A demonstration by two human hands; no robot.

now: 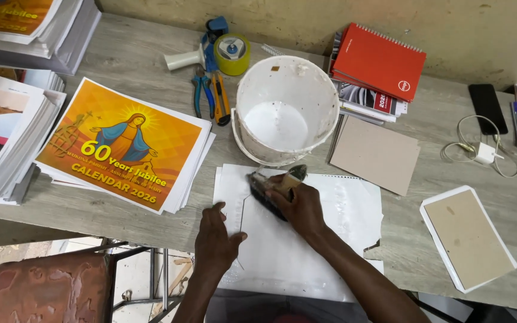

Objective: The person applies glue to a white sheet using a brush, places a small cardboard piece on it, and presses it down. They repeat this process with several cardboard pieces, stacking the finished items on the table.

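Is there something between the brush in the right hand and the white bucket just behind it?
Nothing visible. The brush in the right hand lies on white paper, just before the white bucket.

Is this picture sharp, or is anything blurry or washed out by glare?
Head view: soft, even light and faint shadows; the white bucket and white sheet look bright but not blown out; the right hand and its brush are slightly smeared.
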